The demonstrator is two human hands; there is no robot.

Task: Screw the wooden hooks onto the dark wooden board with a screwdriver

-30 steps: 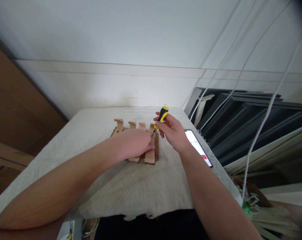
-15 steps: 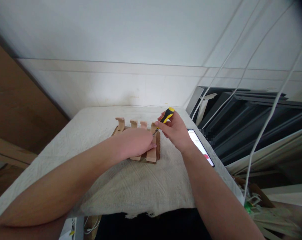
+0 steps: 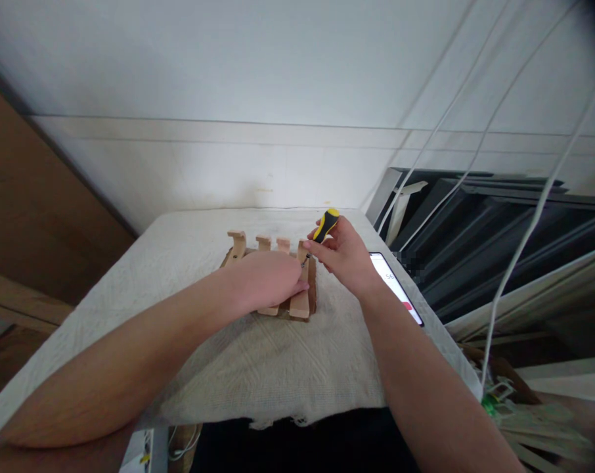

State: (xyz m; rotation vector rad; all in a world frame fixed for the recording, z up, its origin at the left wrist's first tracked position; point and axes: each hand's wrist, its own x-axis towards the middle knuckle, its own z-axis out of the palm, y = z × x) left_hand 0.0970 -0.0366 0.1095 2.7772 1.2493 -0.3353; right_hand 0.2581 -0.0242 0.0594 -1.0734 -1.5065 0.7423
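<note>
In my right hand (image 3: 344, 253) is a yellow and black screwdriver (image 3: 326, 225), its handle tilted up and its tip down at the rightmost wooden hook (image 3: 300, 305). My left hand (image 3: 278, 276) lies across the row of curved wooden hooks, one finger against the rightmost one. Most of its fingers are hidden, so its grip cannot be made out. The hooks sit on a brown backing board (image 3: 312, 289). Behind my left hand the upper ends of the other hooks stick up, among them the leftmost hook (image 3: 238, 244).
A pale cloth (image 3: 327, 368) covers the table. To the right of my right forearm lies a phone (image 3: 393, 286) with a lit screen. White cables (image 3: 511, 243) hang past dark panels (image 3: 519, 230) at the right. A brown board (image 3: 41, 177) leans at the left.
The screwdriver's handle has tipped slightly left and more upright in my right hand. My left hand stays on the hooks.
</note>
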